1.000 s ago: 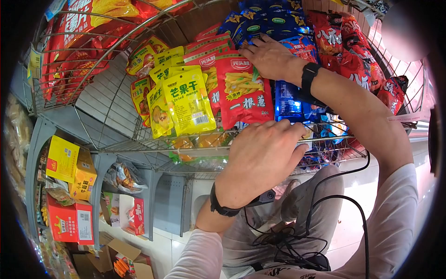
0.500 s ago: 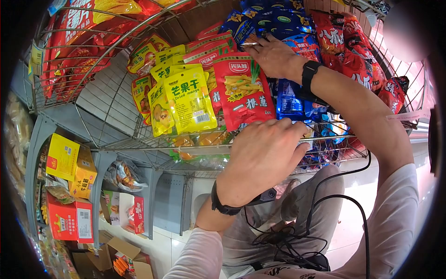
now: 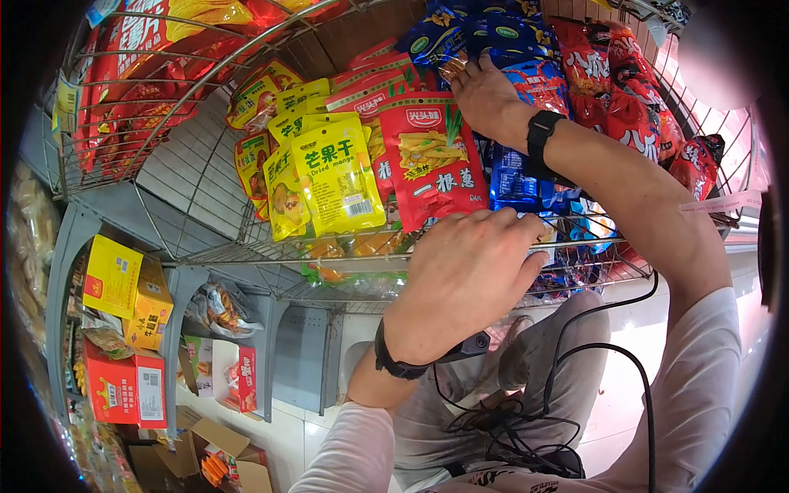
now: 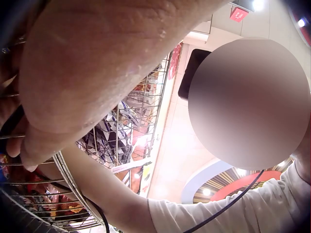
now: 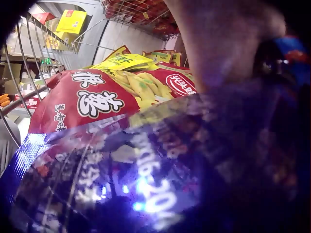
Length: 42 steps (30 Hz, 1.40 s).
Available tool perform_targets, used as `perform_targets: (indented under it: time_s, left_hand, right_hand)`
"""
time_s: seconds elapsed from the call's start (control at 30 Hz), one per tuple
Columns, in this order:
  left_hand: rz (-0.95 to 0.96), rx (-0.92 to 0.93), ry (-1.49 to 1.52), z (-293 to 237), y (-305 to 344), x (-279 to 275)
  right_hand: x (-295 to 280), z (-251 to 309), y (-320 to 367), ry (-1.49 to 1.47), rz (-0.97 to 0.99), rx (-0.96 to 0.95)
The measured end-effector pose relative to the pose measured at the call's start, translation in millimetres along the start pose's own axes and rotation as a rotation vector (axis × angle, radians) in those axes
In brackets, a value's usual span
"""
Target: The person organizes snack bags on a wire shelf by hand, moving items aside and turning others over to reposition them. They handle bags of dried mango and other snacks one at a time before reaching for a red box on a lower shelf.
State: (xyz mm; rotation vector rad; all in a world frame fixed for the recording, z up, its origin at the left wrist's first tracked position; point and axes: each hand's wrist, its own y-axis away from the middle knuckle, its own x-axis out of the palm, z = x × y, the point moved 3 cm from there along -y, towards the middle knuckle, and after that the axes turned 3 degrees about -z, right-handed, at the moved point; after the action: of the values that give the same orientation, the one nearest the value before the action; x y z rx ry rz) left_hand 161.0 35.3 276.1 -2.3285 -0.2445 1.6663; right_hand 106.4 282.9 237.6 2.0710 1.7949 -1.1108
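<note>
In the head view, my right hand (image 3: 489, 99) reaches to the back of the wire basket with fingers extended. Its fingertips are at the lower edge of a blue snack bag (image 3: 436, 37); the thumb is hidden. Beside this hand stands a red snack bag (image 3: 426, 168), front facing me. In the right wrist view, a shiny blue packet (image 5: 112, 179) fills the foreground, below the right hand (image 5: 221, 43). My left hand (image 3: 464, 275) holds the basket's front rim (image 3: 567, 244), fingers bent over the wire and thumb on the near side.
Yellow dried mango bags (image 3: 337, 177) stand left of the red bag. Red packets (image 3: 633, 115) fill the right side. A second wire basket (image 3: 131, 115) with large red bags is at upper left. Boxes (image 3: 123, 382) sit on grey shelves at lower left. Black cables (image 3: 509, 431) lie over my lap.
My right hand has shifted rightward, away from the red bag's top. The blue bag by its fingertips has changed its tilt, its green logo now farther left. My left hand stays on the rim.
</note>
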Motion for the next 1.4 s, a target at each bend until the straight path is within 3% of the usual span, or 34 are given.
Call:
perform_targets:
  time_s: [0.17,0.23,0.37,0.43,0.53,1.07,1.4]
  left_hand:
    - [-0.012,0.009,0.0,-0.6,0.2,-1.0]
    - [-0.013,0.009,-0.004,-1.0,0.2,-1.1]
    - [-0.014,0.013,0.01,-0.5,-0.4,0.4]
    - [-0.002,0.004,0.01,-0.5,-0.7,1.1]
    - [-0.008,0.003,0.006,-1.0,-0.1,0.7]
    - [-0.013,0.014,0.004,-0.2,0.1,1.3]
    - [-0.019,0.013,0.008,-0.2,0.5,0.5]
  right_hand:
    - [-4.4,-0.4,-1.8,-0.083,0.153,-0.011]
    - [-2.2,1.3,1.4,-0.142,-0.019,-0.055]
    - [-3.7,1.3,3.9,-0.176,-0.001,-0.106]
    - [-0.8,2.4,4.6,-0.282,-0.106,-0.124]
    - [-3.5,1.7,3.7,-0.307,-0.02,-0.166]
    - [2.2,5.3,0.9,-0.23,0.078,-0.175]
    - [-4.8,2.1,2.3,-0.046,0.049,-0.037]
